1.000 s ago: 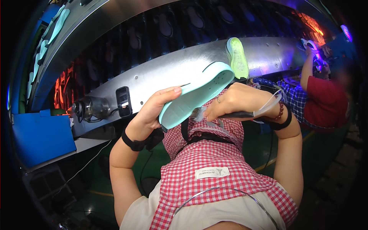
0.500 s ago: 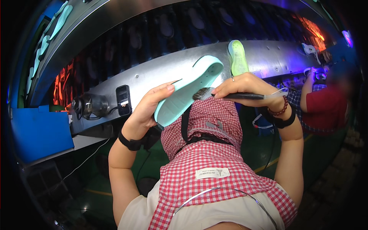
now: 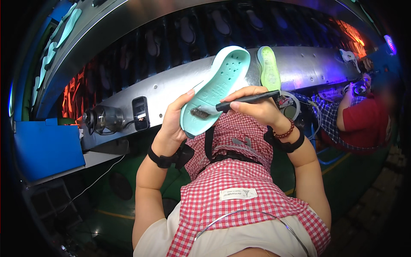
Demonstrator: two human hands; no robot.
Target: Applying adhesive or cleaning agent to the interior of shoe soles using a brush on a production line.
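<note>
My left hand point(image 3: 174, 118) grips a mint-green shoe sole point(image 3: 217, 81) by its heel end and side. The sole is tilted with its hollowed, holed inner face toward me. In my right hand point(image 3: 259, 107) is a brush point(image 3: 239, 100) with a black handle, pinched between thumb and fingers. Its dark bristles touch the inner face of the sole near the heel. Beyond my right hand, a yellow-green sole point(image 3: 268, 68) lies on the metal ledge.
A metal ledge point(image 3: 165, 92) runs along a dark conveyor point(image 3: 171, 40) bearing several soles. At left are a phone point(image 3: 140, 113), a glass pot point(image 3: 109, 118) and a blue box point(image 3: 49, 147). More mint soles point(image 3: 68, 28) rest far left. A co-worker in a red top point(image 3: 366, 115) sits at right.
The brush has moved from the sole's near edge into its heel area. The sole has turned to show more of its inner face, and my right hand has come lower and left.
</note>
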